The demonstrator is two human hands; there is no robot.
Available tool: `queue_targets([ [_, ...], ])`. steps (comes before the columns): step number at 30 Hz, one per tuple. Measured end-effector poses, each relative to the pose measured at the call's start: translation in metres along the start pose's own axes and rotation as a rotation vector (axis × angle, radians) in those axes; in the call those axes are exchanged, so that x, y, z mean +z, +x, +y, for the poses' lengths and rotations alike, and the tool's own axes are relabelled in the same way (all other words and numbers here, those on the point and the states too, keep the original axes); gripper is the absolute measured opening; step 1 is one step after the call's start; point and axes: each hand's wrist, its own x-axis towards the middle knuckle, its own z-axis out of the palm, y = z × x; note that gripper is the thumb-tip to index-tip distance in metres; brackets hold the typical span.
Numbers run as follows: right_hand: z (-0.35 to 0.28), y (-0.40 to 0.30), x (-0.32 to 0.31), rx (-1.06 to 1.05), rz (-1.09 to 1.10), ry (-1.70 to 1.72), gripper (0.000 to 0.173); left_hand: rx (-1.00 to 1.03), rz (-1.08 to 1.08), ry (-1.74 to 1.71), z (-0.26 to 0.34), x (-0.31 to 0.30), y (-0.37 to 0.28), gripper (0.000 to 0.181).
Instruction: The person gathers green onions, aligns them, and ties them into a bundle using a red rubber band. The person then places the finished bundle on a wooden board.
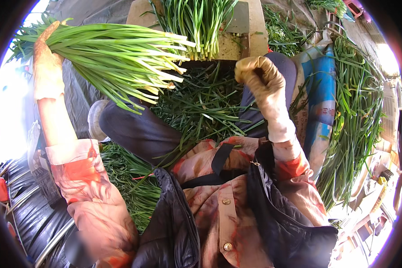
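At the upper left, my gloved left hand [48, 57] grips a thick bunch of garlic chives [120, 57]. The pale cut ends fan out to the right and the leaf tips trail behind the hand. My right hand [263, 78], in a stained brownish glove, hovers above my right knee with its fingers curled in; nothing shows in it. Beyond it, a second bunch of chives [196, 30] lies on a wooden board [258, 37], stem ends towards me. Loose green leaves [204, 100] cover the ground between my legs.
To the right, a blue and white woven sack [318, 90] bears writing, with a long heap of chives [351, 127] beside it. More chives [134, 187] lie by my left hip. Black plastic sheeting [30, 204] and a metal tube [53, 243] are at lower left.
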Motion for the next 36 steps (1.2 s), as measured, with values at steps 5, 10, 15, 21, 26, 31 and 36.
queue_targets([
  [5,-0.024,0.006,0.035,-0.318,-0.172,-0.426,0.042,0.066,-0.077,0.056,0.000,-0.001,-0.001,0.035],
  [10,-0.008,0.035,0.074,-0.581,0.042,-0.795,0.033,-0.009,-0.087,-0.021,-0.003,0.013,-0.010,0.038],
  [15,0.013,0.054,0.077,-0.670,0.087,-0.913,0.028,0.075,-0.210,0.039,-0.005,0.013,-0.014,0.038],
  [21,0.017,0.051,0.073,-0.668,0.105,-0.878,0.027,0.016,-0.133,-0.014,0.002,0.029,-0.032,0.037],
  [26,0.016,0.048,0.073,-0.615,0.012,-0.946,0.030,0.009,-0.170,-0.017,-0.007,0.022,-0.022,0.038],
  [31,0.021,0.048,0.072,-0.587,-0.001,-0.948,0.027,-0.022,-0.126,0.015,-0.012,0.024,-0.016,0.036],
  [36,0.026,0.051,0.070,-0.528,-0.057,-0.926,0.023,0.139,-0.206,0.315,-0.022,0.018,0.001,0.026],
])
